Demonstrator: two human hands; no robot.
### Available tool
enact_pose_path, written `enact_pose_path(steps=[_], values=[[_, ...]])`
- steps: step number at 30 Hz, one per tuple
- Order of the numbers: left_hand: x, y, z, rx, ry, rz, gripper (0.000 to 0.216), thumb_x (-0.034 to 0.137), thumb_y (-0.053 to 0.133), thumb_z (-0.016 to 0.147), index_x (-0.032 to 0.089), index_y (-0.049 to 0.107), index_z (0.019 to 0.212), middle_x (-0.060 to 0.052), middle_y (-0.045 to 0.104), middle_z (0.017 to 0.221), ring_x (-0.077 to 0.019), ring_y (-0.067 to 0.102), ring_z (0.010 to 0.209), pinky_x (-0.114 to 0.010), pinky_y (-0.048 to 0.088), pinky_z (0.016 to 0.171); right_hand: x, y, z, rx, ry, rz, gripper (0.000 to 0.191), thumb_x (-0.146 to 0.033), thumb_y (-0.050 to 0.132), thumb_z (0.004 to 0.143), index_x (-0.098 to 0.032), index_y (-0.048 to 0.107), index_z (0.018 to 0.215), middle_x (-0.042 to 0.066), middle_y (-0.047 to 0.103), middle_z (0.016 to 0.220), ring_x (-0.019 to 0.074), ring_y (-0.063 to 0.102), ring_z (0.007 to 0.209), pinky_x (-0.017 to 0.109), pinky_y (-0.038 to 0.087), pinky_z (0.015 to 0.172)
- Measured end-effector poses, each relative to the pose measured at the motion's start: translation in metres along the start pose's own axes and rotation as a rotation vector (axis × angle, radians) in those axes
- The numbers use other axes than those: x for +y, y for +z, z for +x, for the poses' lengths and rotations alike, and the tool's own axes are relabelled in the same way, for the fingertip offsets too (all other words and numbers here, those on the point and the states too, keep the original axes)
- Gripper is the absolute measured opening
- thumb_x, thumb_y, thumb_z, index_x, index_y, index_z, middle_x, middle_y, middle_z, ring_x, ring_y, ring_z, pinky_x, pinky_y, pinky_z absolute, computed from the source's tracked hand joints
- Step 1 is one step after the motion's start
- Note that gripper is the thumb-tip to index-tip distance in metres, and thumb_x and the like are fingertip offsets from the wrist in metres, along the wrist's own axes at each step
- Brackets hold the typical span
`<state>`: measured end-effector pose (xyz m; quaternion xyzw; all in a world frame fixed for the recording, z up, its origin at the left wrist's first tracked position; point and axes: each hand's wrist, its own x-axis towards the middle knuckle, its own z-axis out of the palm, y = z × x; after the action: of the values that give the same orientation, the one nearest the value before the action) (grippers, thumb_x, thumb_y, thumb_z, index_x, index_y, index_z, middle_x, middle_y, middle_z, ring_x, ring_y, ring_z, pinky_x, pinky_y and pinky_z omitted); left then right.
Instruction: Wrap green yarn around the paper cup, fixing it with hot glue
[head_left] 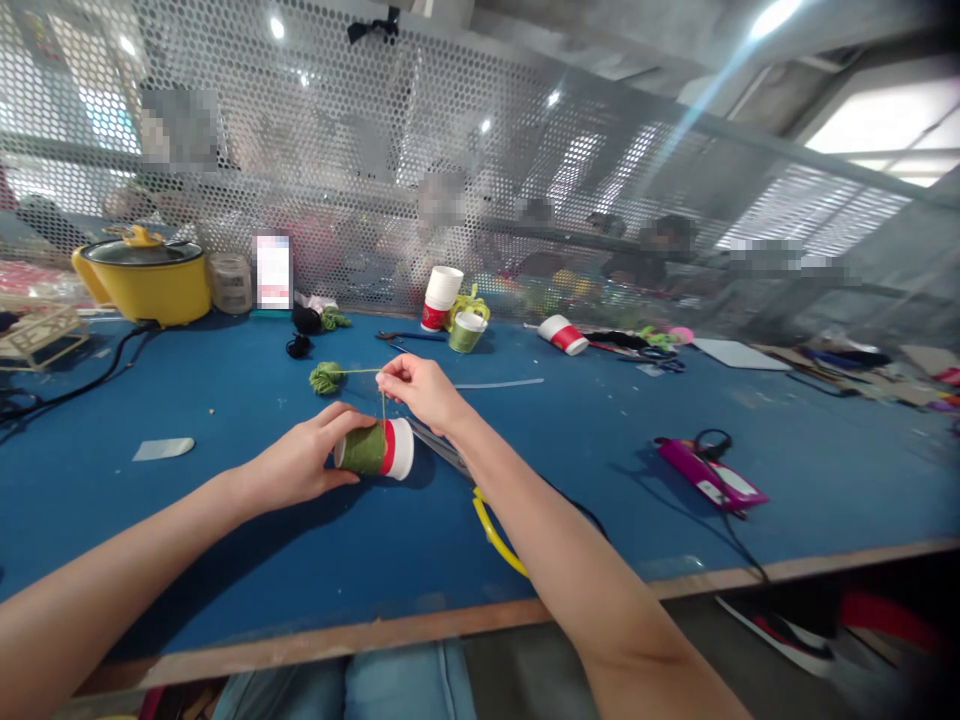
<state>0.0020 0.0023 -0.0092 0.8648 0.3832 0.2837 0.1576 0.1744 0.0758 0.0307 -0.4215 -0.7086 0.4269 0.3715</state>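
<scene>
My left hand (324, 450) is closed around the base end of a paper cup (402, 449) that lies on its side. Green yarn wraps much of the cup, next to a red band and a white rim. Just above the cup, my right hand (420, 385) pinches a thin strand of green yarn (383, 405). One end of the strand runs down to the wrapped part; the other leads left to a small ball of green yarn (326, 378) on the table. Yellow-handled scissors (491, 530) lie partly hidden beneath my right forearm.
At the back stand a yellow electric pot (146, 285), a jar (230, 284), a phone (272, 272), stacked cups (441, 297) and a green-wrapped cup (468, 332). Another cup (563, 335) lies tipped over. A purple pouch-like item (712, 475) with a cable rests at right. A perforated metal screen (465, 130) borders the table.
</scene>
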Motion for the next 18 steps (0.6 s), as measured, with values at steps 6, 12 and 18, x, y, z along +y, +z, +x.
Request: enact_pose_path(steps=[6,12,18], values=[[-0.001,-0.001,0.001,-0.021,-0.033,-0.020,0.049,0.020,0.063,0.071,0.020,0.041,0.115,-0.008,0.050,0.108,-0.0219,0.055,0.093,-0.035,0.049,0.078,-0.008,0.001,-0.003,0.025,-0.044,0.053,0.009,-0.021,0.056,0.072,-0.016,0.049,0.068,-0.003,0.053,0.059,0.0066,0.046,0.051,0.021,0.038,0.052],[0.001,-0.002,0.001,-0.041,-0.093,-0.020,0.051,0.025,0.064,0.071,0.018,0.040,0.116,-0.008,0.049,0.105,-0.0224,0.056,0.089,-0.035,0.049,0.074,-0.011,0.003,-0.003,0.046,-0.059,0.120,0.009,-0.021,0.056,0.071,-0.016,0.050,0.068,-0.003,0.053,0.058,0.0063,0.045,0.049,0.020,0.037,0.049],[0.002,-0.001,0.001,-0.035,-0.065,-0.021,0.053,0.018,0.065,0.069,0.019,0.041,0.115,-0.008,0.047,0.110,-0.0214,0.054,0.093,-0.035,0.048,0.078,0.002,0.004,0.001,0.049,-0.003,0.075,0.009,-0.018,0.057,0.070,-0.015,0.049,0.066,-0.003,0.054,0.056,0.0068,0.046,0.049,0.021,0.037,0.050]])
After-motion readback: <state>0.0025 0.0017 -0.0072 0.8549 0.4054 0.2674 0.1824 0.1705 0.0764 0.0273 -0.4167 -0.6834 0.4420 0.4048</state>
